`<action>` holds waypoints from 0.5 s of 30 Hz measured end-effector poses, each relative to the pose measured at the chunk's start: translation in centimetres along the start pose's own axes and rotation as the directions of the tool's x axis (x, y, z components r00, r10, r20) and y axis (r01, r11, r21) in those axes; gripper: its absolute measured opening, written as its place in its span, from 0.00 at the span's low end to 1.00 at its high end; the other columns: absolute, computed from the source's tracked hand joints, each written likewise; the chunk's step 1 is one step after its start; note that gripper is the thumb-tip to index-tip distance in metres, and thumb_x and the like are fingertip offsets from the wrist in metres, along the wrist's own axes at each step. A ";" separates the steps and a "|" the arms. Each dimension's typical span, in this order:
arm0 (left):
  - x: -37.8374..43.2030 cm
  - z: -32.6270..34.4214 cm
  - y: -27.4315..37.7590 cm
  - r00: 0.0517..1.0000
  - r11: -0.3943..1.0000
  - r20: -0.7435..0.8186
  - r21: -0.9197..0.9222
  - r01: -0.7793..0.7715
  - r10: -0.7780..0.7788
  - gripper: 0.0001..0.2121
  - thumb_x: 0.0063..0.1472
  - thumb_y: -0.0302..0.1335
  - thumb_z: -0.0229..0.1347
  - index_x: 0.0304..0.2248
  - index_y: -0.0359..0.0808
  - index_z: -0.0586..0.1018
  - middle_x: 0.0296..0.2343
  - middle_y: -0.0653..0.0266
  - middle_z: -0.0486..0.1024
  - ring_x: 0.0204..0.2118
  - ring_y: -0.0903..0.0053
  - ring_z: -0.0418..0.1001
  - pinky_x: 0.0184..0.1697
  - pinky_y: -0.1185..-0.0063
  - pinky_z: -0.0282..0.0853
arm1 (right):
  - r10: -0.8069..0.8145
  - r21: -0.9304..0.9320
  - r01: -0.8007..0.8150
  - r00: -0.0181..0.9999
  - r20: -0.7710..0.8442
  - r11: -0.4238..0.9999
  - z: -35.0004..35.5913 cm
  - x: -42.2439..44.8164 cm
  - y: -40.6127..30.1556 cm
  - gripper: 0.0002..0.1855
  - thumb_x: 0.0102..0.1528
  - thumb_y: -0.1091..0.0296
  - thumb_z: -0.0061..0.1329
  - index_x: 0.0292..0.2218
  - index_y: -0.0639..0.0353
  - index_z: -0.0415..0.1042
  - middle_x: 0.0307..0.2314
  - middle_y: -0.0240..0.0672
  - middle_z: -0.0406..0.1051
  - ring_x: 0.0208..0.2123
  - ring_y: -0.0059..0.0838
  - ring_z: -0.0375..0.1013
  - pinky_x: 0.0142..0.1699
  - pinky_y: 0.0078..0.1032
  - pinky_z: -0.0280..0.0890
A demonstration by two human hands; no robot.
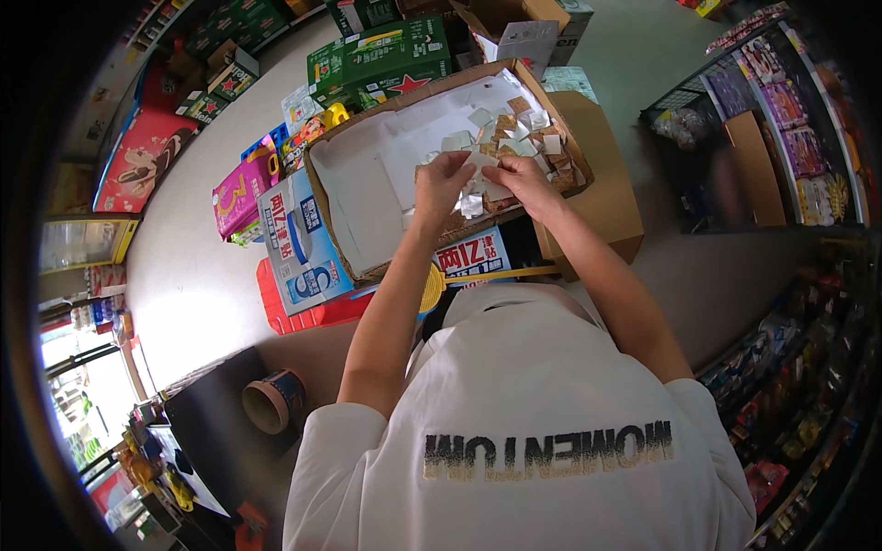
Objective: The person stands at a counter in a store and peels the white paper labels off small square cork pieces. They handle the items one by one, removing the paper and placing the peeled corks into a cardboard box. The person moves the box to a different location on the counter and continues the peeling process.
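Note:
My left hand (pixel 439 184) and my right hand (pixel 529 186) meet over a shallow cardboard tray (pixel 351 227). Between thumbs and fingertips, both pinch a small thin white square piece (pixel 484 169); the fingers partly cover it. Below and around my hands lies a loose heap of small squares, some white or silvery (pixel 552 144), others brown and speckled (pixel 517 105). The heap fills the tray's right side. White paper (pixel 406 172) lines the tray floor on the left.
The tray rests on printed boxes (pixel 303 241); a yellow fly swatter (pixel 433 289) lies at its near side. Green beer cartons (pixel 379 58) stand beyond it. An open cardboard box (pixel 599 206) adjoins its right. Stocked shelves (pixel 785 117) stand farther right, and a round bin (pixel 269 403) lower left.

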State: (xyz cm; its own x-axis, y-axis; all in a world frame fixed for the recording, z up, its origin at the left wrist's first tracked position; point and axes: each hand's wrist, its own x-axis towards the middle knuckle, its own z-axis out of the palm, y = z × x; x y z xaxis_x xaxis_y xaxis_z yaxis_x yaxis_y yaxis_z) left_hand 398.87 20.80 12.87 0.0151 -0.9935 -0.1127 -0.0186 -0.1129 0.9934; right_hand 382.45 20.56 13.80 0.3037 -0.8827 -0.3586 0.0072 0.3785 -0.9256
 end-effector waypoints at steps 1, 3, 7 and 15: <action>0.1 0.2 -0.1 0.998 0.998 -0.036 0.016 -0.054 0.055 0.11 0.49 0.22 0.57 0.35 0.29 0.75 0.26 0.60 0.76 0.28 0.82 0.72 0.31 0.85 0.67 | 0.002 -0.008 -0.002 1.000 0.002 1.000 0.0 0.0 0.0 0.11 0.53 0.62 0.47 0.33 0.60 0.70 0.22 0.27 0.69 0.21 0.13 0.66 0.19 0.12 0.60; 0.2 0.0 -0.1 1.000 1.000 -0.029 0.014 -0.002 0.002 0.11 0.49 0.22 0.57 0.34 0.29 0.75 0.27 0.60 0.76 0.28 0.81 0.72 0.31 0.85 0.67 | 0.006 -0.024 -0.005 1.000 0.007 1.000 0.0 0.0 0.0 0.11 0.53 0.62 0.47 0.33 0.60 0.70 0.22 0.27 0.69 0.21 0.13 0.66 0.19 0.12 0.60; -0.1 0.0 0.9 0.996 0.996 0.016 -0.006 0.084 -0.084 0.10 0.49 0.20 0.58 0.33 0.29 0.75 0.26 0.65 0.74 0.27 0.85 0.70 0.30 0.87 0.65 | -0.018 -0.014 0.018 1.000 -0.017 1.000 0.2 -0.3 -0.3 0.11 0.53 0.62 0.48 0.34 0.60 0.70 0.23 0.27 0.69 0.21 0.13 0.66 0.19 0.12 0.59; 0.0 -0.2 0.9 0.998 0.998 0.001 -0.005 0.065 -0.065 0.09 0.50 0.21 0.57 0.33 0.29 0.75 0.25 0.64 0.75 0.26 0.85 0.70 0.29 0.87 0.65 | -0.013 -0.052 0.013 1.000 -0.008 0.999 -0.2 -0.1 0.2 0.11 0.52 0.62 0.48 0.34 0.60 0.70 0.22 0.26 0.69 0.21 0.13 0.66 0.19 0.12 0.58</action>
State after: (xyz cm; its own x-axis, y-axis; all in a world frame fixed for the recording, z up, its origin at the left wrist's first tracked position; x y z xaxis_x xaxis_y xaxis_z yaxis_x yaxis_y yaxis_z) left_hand 399.09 20.70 13.78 0.0149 -0.9842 -0.1766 -0.0130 -0.1768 0.9842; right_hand 382.29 20.64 13.65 0.2958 -0.8898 -0.3474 -0.0384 0.3523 -0.9351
